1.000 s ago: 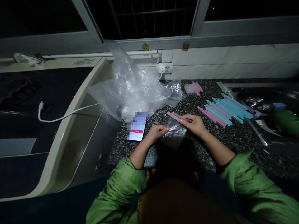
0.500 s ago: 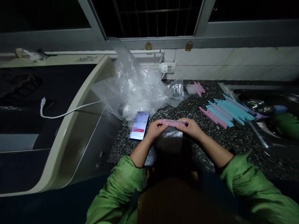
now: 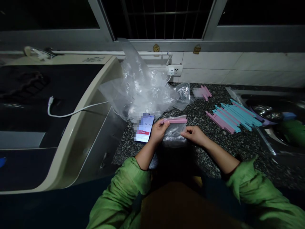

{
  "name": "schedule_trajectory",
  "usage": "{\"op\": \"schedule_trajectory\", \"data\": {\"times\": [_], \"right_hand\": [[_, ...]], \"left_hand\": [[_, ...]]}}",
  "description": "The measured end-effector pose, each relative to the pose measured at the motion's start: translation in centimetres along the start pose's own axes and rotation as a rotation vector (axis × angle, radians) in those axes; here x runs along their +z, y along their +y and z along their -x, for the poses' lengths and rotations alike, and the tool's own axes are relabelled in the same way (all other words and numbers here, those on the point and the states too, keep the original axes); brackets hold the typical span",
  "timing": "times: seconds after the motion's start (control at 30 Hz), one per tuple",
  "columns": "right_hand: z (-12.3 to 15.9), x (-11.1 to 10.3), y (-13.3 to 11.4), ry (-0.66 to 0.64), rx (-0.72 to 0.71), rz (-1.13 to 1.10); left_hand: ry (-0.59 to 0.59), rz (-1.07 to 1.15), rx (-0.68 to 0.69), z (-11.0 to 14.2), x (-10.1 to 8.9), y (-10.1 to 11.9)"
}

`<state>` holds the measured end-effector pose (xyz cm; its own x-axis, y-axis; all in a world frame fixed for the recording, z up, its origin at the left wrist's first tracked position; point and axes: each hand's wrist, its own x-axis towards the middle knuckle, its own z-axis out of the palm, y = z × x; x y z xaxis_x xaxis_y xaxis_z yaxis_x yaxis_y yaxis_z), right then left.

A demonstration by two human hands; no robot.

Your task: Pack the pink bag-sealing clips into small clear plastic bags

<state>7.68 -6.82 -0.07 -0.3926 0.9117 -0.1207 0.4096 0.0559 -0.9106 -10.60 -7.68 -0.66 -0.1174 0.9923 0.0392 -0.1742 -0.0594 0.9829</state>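
Observation:
My left hand (image 3: 158,129) is closed on one end of a pink plastic strip (image 3: 177,121), along with the upper part of a clear plastic bag (image 3: 175,135). The strip lies level across the top of the bag, its right end free. Lower down, at the bag's right edge, the fingers of my right hand (image 3: 194,135) pinch the clear film. Just left of my left hand, a lit phone (image 3: 145,128) rests on the counter. Several pink and blue plastic strips (image 3: 234,116) lie side by side to the right of my hands.
Behind the phone is a heap of crumpled clear plastic (image 3: 147,95). A small packet (image 3: 197,92) with pink strips (image 3: 206,93) lies near the wall. A sink (image 3: 252,95) bounds the right side; a beige-rimmed machine (image 3: 95,86) with a white cable (image 3: 71,114) stands left.
My right hand has let go of the pink strip and moved down to the bag's right edge. My left hand keeps hold of the strip, and more of the bag shows.

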Motion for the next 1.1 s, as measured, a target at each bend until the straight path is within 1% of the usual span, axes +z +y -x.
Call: {"op": "schedule_trajectory", "data": {"times": [0.07, 0.1, 0.13, 0.23, 0.27, 0.33, 0.43, 0.5, 0.57, 0.7, 0.8, 1.0, 1.1], "right_hand": [[0.0, -0.2, 0.1, 0.016, -0.027, 0.017], [0.0, -0.3, 0.1, 0.062, -0.055, 0.029], [0.1, -0.5, 0.2, 0.138, -0.097, 0.05], [0.2, -1.0, 0.2, 0.42, -0.3, 0.207], [0.3, -1.2, 0.2, 0.485, -0.384, 0.292], [0.4, -1.3, 0.2, 0.538, -0.542, 0.465], [0.5, -1.4, 0.1, 0.523, -0.701, 0.654], [0.6, -1.4, 0.0, 0.516, -0.757, 0.748], [0.8, -1.6, -0.1, 0.538, -0.791, 0.817], [1.0, -2.2, -0.1, 0.593, -0.785, 0.888], [0.9, -2.5, 0.1, 0.578, -0.764, 0.947], [0.9, -2.8, 0.8, 0.502, -0.781, 1.15], [1.0, -3.6, 1.3, 0.504, -0.804, 1.226]], "left_hand": [[-0.004, 0.048, -0.021, 0.0, 0.1, 0.1], [-0.003, 0.065, -0.029, 0.0, 0.2, 0.1], [-0.003, 0.075, -0.035, 0.1, 0.2, 0.0], [-0.024, 0.062, -0.033, 0.1, 0.3, -0.1], [-0.041, 0.053, -0.035, 0.1, 0.3, -0.1], [-0.078, 0.034, -0.048, 0.2, 0.4, -0.1], [-0.123, 0.006, -0.067, 0.2, 0.6, 0.2], [-0.138, -0.009, -0.085, 0.3, 0.6, 0.4], [-0.171, -0.025, -0.12, 0.3, 0.5, 0.4], [-0.267, -0.171, -0.172, 0.4, 0.3, -0.3], [-0.284, -0.238, -0.164, 0.3, 0.3, -0.9], [-0.277, -0.159, -0.169, 0.3, 1.1, -1.2], [-0.305, -0.12, -0.162, 0.2, 2.0, -1.3]]}}
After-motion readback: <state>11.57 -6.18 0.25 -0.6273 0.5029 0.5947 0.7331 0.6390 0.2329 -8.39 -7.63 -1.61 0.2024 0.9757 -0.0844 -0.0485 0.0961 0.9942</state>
